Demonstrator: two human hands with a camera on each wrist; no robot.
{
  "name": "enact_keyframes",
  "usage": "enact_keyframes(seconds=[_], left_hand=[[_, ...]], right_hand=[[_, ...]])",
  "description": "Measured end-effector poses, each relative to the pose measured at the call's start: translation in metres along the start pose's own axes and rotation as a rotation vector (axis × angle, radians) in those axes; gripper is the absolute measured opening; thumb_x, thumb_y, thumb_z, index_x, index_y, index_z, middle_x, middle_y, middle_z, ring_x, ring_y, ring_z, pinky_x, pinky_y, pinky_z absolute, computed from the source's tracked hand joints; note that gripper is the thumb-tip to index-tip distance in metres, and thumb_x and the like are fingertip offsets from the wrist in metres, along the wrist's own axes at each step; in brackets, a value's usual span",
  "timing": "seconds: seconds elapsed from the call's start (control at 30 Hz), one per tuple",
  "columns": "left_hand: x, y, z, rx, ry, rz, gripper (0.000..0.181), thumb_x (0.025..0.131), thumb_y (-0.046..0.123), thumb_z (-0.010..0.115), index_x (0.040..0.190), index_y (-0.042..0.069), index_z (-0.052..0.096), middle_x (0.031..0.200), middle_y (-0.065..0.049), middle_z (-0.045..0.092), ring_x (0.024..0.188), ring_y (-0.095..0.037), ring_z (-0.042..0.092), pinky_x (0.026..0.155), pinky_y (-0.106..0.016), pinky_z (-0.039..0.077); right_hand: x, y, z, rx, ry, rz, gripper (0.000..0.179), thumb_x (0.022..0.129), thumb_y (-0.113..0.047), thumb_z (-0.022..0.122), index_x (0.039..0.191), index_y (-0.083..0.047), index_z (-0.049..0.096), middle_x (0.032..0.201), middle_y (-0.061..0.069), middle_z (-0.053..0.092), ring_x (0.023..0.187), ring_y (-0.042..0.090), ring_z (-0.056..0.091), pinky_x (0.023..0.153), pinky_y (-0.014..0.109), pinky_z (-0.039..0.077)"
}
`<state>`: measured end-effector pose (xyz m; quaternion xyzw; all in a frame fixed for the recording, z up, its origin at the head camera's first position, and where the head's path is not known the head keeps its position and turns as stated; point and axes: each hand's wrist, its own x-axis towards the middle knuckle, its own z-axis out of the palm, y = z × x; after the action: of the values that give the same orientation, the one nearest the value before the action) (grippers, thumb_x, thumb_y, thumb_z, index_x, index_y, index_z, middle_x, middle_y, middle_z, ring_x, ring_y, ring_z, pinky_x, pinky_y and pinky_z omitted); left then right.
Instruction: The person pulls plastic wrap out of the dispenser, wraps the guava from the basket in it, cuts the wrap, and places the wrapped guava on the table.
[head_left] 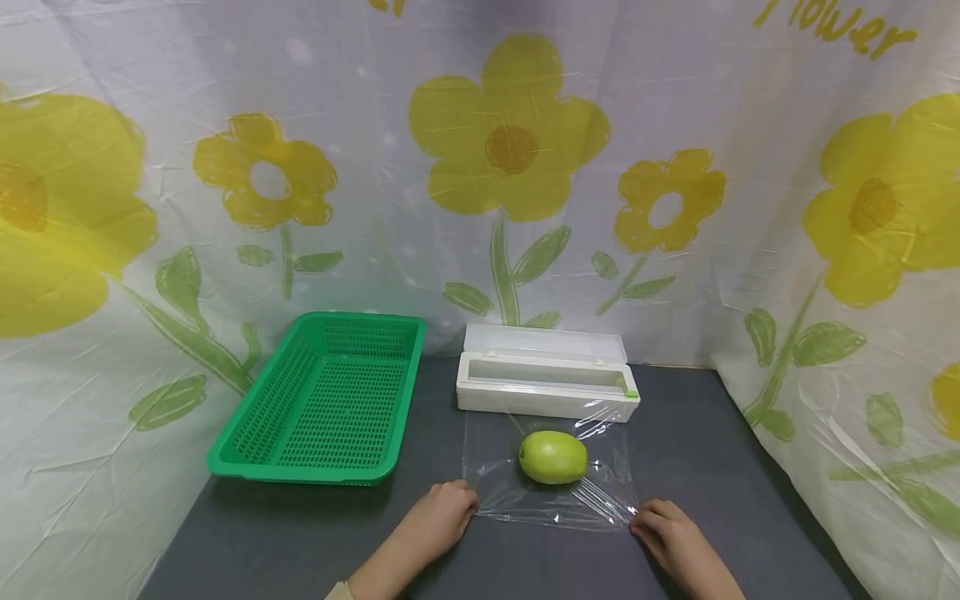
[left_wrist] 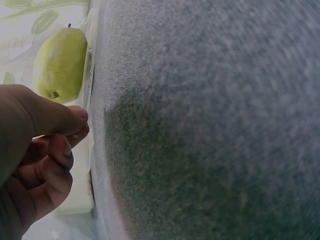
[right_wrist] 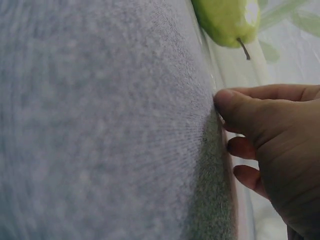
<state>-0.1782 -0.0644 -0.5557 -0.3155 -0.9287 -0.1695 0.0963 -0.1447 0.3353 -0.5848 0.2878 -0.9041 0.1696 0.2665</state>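
A green pear (head_left: 553, 457) lies on its side on a sheet of clear cling film (head_left: 517, 508) spread over the dark table. Its stem shows in the right wrist view, on the pear (right_wrist: 227, 22). My left hand (head_left: 446, 513) pinches the film's near left corner between thumb and forefinger. At the near right corner, my right hand (head_left: 671, 537) pinches the film, which is gathered into creases there. The film runs back to a white cling film dispenser box (head_left: 547, 402), whose lid (head_left: 546, 342) stands raised.
A green plastic basket (head_left: 345, 417) with slotted sides stands on the left of the table (head_left: 540, 575). A small bright green piece (head_left: 632, 394) sits at the box's right end. Behind hangs a white curtain (head_left: 375, 250) printed with yellow flowers.
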Motion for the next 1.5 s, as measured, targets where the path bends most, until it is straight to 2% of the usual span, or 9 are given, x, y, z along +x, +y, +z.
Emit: enact_keyframes(seconds=[0.1, 0.3, 0.57, 0.77, 1.0, 1.2, 1.37, 1.4, 1.5], left_hand=[[0.000, 0.000, -0.002, -0.019, 0.018, -0.004, 0.013, 0.090, 0.007, 0.081, 0.080, 0.013, 0.076, 0.076, 0.004, 0.063, 0.069, -0.018, 0.069, 0.059, -0.030, 0.056], [0.000, -0.001, -0.005, -0.045, 0.028, -0.013, 0.011, 0.090, 0.006, 0.082, 0.082, 0.014, 0.077, 0.077, 0.005, 0.063, 0.071, -0.016, 0.069, 0.061, -0.028, 0.056], [0.001, -0.002, -0.004, -0.065, 0.006, -0.010, 0.012, 0.091, 0.006, 0.081, 0.083, 0.014, 0.076, 0.078, 0.005, 0.065, 0.072, -0.013, 0.068, 0.062, -0.028, 0.056], [0.000, -0.002, -0.004, -0.067, 0.041, 0.011, 0.015, 0.092, 0.007, 0.080, 0.083, 0.016, 0.071, 0.077, 0.006, 0.066, 0.072, -0.013, 0.068, 0.061, -0.029, 0.055], [0.001, -0.003, -0.002, -0.081, 0.055, 0.002, 0.014, 0.092, 0.008, 0.081, 0.082, 0.015, 0.074, 0.079, 0.006, 0.067, 0.073, -0.011, 0.068, 0.064, -0.028, 0.056], [0.002, 0.000, -0.006, -0.087, 0.110, 0.003, 0.008, 0.093, 0.008, 0.080, 0.087, 0.013, 0.077, 0.082, 0.005, 0.069, 0.075, -0.011, 0.069, 0.067, -0.029, 0.058], [0.004, 0.004, -0.011, -0.094, 0.151, -0.001, 0.005, 0.093, 0.007, 0.080, 0.091, 0.010, 0.078, 0.084, 0.004, 0.069, 0.075, -0.010, 0.069, 0.066, -0.028, 0.058], [0.004, 0.005, -0.012, -0.095, 0.166, -0.005, 0.005, 0.093, 0.006, 0.081, 0.091, 0.010, 0.079, 0.083, 0.004, 0.069, 0.074, -0.011, 0.069, 0.065, -0.028, 0.058], [0.007, 0.007, -0.015, -0.093, 0.211, -0.029, 0.006, 0.091, 0.006, 0.082, 0.090, 0.009, 0.079, 0.083, 0.003, 0.068, 0.073, -0.012, 0.070, 0.063, -0.029, 0.058]], right_hand=[[0.001, 0.001, 0.000, 0.007, -0.025, 0.008, 0.035, 0.070, 0.002, 0.093, 0.085, -0.022, 0.072, 0.091, -0.015, 0.063, 0.081, 0.004, 0.058, 0.071, 0.021, 0.049], [-0.002, 0.007, -0.007, 0.105, -0.107, 0.103, 0.025, 0.073, -0.005, 0.094, 0.091, -0.017, 0.081, 0.094, -0.012, 0.066, 0.084, 0.003, 0.060, 0.068, 0.027, 0.054], [-0.001, 0.017, -0.006, 0.213, -0.004, 0.081, 0.025, 0.068, 0.006, 0.092, 0.080, -0.015, 0.083, 0.083, -0.011, 0.066, 0.074, -0.004, 0.056, 0.062, 0.012, 0.043], [0.001, 0.016, -0.001, 0.156, 0.023, 0.029, 0.037, 0.068, 0.008, 0.091, 0.079, -0.022, 0.073, 0.082, -0.015, 0.063, 0.073, -0.003, 0.054, 0.063, 0.015, 0.043], [0.002, 0.012, 0.002, 0.062, 0.019, 0.025, 0.040, 0.069, 0.013, 0.089, 0.083, -0.018, 0.067, 0.086, -0.014, 0.058, 0.077, -0.002, 0.052, 0.066, 0.017, 0.043], [0.003, 0.008, -0.003, -0.006, 0.016, 0.091, 0.040, 0.071, 0.011, 0.089, 0.088, -0.018, 0.067, 0.086, -0.014, 0.059, 0.078, 0.002, 0.056, 0.065, 0.022, 0.049], [0.009, 0.006, -0.010, -0.013, 0.091, 0.035, 0.040, 0.067, 0.016, 0.087, 0.089, -0.013, 0.068, 0.084, -0.009, 0.063, 0.077, 0.009, 0.058, 0.066, 0.022, 0.048], [0.011, 0.006, -0.011, -0.010, 0.110, 0.020, 0.035, 0.072, 0.014, 0.086, 0.089, -0.011, 0.068, 0.084, -0.007, 0.063, 0.077, 0.010, 0.058, 0.067, 0.021, 0.047], [0.014, 0.007, -0.013, -0.006, 0.147, -0.003, 0.013, 0.102, -0.007, 0.071, 0.090, -0.009, 0.068, 0.084, -0.005, 0.063, 0.076, 0.011, 0.057, 0.067, 0.020, 0.044]])
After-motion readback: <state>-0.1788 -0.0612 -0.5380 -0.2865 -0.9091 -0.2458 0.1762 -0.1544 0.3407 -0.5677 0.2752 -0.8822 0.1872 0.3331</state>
